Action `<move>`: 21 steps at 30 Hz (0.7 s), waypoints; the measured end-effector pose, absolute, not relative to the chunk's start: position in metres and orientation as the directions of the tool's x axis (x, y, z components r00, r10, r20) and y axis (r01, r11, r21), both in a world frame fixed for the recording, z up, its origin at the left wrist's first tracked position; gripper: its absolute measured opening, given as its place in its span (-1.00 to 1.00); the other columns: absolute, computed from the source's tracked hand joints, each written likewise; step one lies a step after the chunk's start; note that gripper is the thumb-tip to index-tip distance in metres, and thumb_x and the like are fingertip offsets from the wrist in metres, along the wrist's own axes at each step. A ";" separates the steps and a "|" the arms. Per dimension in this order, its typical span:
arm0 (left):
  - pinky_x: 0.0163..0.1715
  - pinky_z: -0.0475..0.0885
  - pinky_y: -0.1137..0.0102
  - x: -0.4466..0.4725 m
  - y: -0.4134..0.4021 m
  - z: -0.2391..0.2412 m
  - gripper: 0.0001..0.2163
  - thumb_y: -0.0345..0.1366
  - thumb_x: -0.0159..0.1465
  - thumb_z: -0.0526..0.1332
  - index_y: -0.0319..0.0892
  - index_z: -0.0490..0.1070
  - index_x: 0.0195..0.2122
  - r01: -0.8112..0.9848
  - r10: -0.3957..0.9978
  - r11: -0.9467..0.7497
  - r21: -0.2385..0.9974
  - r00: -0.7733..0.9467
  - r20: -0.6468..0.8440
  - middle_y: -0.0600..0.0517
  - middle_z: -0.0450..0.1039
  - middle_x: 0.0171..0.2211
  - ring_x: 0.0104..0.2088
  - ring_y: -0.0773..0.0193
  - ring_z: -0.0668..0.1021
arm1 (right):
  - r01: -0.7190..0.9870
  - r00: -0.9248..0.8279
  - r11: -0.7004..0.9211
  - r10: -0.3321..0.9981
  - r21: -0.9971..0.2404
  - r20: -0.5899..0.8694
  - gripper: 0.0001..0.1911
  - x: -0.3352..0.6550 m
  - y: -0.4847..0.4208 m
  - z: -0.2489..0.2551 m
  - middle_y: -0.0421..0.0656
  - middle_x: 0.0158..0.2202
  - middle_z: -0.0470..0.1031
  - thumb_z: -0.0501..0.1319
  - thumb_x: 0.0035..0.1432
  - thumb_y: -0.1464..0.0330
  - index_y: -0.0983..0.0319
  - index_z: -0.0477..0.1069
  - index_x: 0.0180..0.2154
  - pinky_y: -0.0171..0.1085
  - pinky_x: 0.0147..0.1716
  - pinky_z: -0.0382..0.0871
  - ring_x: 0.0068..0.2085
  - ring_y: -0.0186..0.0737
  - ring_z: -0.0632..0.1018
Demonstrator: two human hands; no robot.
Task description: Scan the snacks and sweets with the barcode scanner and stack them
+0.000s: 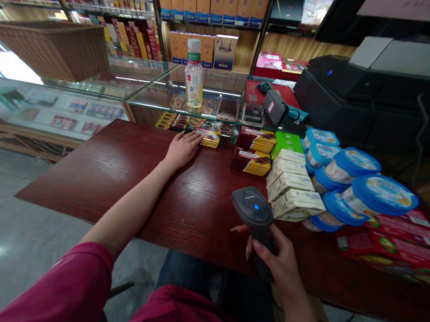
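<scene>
In the head view my right hand [277,256] wraps round the handle of a dark barcode scanner [251,205], held over the front edge of the brown counter. A small blue light glows on the scanner's top. My left hand [182,150] reaches to the far side of the counter, fingers stretched out flat against a yellow-and-dark packet [211,139]. The fingertips are partly blurred by the packets around them. To the right of that hand lie two stacks of chocolate bars [251,161] in dark red and yellow wrappers.
Cream cartons [295,196], blue-lidded tubs [382,194] and red boxes [401,252] crowd the counter's right side. A drink bottle [194,78] stands on the glass case behind. A wicker basket [53,46] is at left, a black machine [374,94] at right.
</scene>
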State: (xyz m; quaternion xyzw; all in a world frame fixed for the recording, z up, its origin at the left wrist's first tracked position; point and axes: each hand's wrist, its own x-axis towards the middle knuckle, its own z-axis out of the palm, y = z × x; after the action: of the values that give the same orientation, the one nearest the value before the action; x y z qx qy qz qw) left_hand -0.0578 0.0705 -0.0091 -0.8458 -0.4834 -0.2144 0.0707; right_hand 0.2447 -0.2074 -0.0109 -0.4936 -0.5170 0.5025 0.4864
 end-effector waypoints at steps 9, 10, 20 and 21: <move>0.41 0.31 0.15 0.005 0.035 0.007 -0.52 -0.26 0.51 0.14 -0.14 0.30 0.44 0.666 0.619 -0.736 0.123 0.589 0.519 -0.11 0.37 0.42 0.42 0.09 0.43 | 0.044 0.120 0.080 0.989 -0.996 0.085 -0.48 0.244 -0.203 -0.025 -0.03 -0.21 0.71 0.42 0.21 0.03 0.25 0.57 0.04 -0.24 -0.37 0.52 -0.44 -0.22 0.55; 0.40 0.33 0.17 0.018 0.031 0.007 -0.50 -0.25 0.50 0.17 -0.14 0.29 0.44 0.620 0.587 -0.774 0.126 0.627 0.512 -0.12 0.36 0.43 0.42 0.10 0.42 | 0.041 0.128 0.073 0.989 -0.996 0.078 -0.50 0.243 -0.203 -0.023 -0.02 -0.18 0.72 0.41 0.22 0.03 0.25 0.56 0.03 -0.24 -0.38 0.52 -0.45 -0.22 0.55; 0.16 0.56 0.23 0.024 0.014 0.006 -0.72 -0.18 0.47 0.26 0.04 0.64 0.14 0.465 0.691 -0.722 0.511 0.454 0.563 0.02 0.66 0.13 0.10 0.10 0.70 | -0.010 0.062 0.034 0.998 -0.999 0.033 -0.45 0.241 -0.205 -0.005 0.01 -0.21 0.72 0.40 0.21 -0.03 0.23 0.53 0.02 -0.18 -0.35 0.52 -0.42 -0.14 0.62; 0.10 0.60 0.24 0.019 0.012 0.006 -0.72 -0.12 0.46 0.28 0.02 0.66 0.12 0.430 0.748 -0.664 0.612 0.377 0.546 0.01 0.69 0.08 0.04 0.09 0.73 | -0.010 0.057 0.037 0.998 -0.999 0.036 -0.46 0.242 -0.205 -0.006 -0.02 -0.25 0.72 0.42 0.19 -0.03 0.23 0.54 0.01 -0.19 -0.34 0.52 -0.41 -0.13 0.62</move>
State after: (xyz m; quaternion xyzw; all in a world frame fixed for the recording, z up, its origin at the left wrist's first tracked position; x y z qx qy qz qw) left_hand 0.0188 0.0117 0.0061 -0.8083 -0.3641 -0.4227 -0.1882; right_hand 0.2418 -0.2055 -0.0061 -0.5019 -0.4918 0.4793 0.5259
